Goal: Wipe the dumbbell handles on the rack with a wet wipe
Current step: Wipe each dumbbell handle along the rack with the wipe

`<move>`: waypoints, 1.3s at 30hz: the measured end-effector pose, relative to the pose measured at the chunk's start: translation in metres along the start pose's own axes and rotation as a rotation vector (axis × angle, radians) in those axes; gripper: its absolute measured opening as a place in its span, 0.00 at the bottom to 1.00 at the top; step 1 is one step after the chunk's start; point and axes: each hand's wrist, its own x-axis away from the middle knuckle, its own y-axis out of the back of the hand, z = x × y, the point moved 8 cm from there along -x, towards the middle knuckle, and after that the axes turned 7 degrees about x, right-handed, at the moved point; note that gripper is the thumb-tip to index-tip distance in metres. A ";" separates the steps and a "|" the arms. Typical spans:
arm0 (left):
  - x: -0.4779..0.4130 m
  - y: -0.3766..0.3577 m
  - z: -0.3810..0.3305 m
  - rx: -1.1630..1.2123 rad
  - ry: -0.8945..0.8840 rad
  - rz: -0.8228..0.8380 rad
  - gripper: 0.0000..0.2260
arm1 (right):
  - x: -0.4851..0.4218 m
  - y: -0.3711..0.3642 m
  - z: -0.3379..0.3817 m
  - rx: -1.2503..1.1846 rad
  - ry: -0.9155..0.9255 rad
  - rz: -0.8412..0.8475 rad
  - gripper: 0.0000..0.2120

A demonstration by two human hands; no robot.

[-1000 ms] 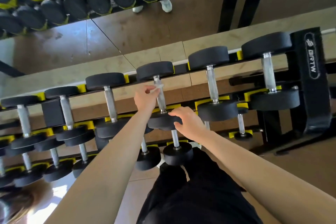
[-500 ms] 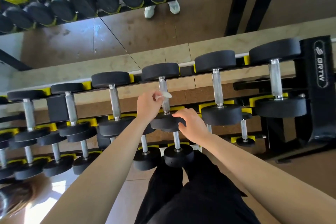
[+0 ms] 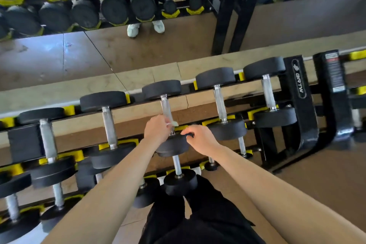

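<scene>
**Both your hands on the middle dumbbell, wipe low on its handle**

Your left hand point(image 3: 157, 129) reaches forward on a straight arm, its fingers curled round the wet wipe point(image 3: 172, 124) and pressing it against the lower end of the handle point(image 3: 166, 108), just above the near weight head. Your right hand point(image 3: 200, 139) comes in from the right with the wrist bent. Its fingers hook over the rim of that near head and grip the dumbbell point(image 3: 172, 145), which lies on the top tier of the rack point(image 3: 299, 93), third of the five in that row.

Only a small pale corner of the wipe shows past your left fingers; the rest is hidden in the hand. Whether it wraps fully round the handle cannot be told. Your left thumb is out of sight behind the hand. The lower tiers are partly covered by your forearms and black trousers point(image 3: 198, 224).

The dumbbells sit in yellow cradles point(image 3: 243, 76) on black rails. The floor point(image 3: 326, 184) is brown. A mirror point(image 3: 49, 59) along the wall behind reflects rows of dumbbells and a pair of white shoes point(image 3: 145, 26).
</scene>
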 end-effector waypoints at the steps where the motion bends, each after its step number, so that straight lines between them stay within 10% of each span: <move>1: -0.001 -0.003 0.006 -0.062 0.033 0.083 0.11 | -0.003 0.003 0.001 -0.004 -0.025 -0.005 0.12; 9: 0.012 0.008 0.002 0.453 -0.033 0.228 0.11 | -0.024 0.006 0.027 -0.083 0.029 0.091 0.31; 15: 0.029 0.021 0.010 0.761 0.108 0.143 0.09 | -0.040 0.013 0.042 -0.049 0.124 0.072 0.13; 21: 0.042 0.027 0.022 0.928 0.143 0.207 0.11 | -0.044 0.009 0.049 -0.269 0.168 0.224 0.18; 39: -0.005 -0.008 0.058 0.162 0.115 0.182 0.09 | -0.086 -0.015 -0.018 0.354 -0.051 0.229 0.07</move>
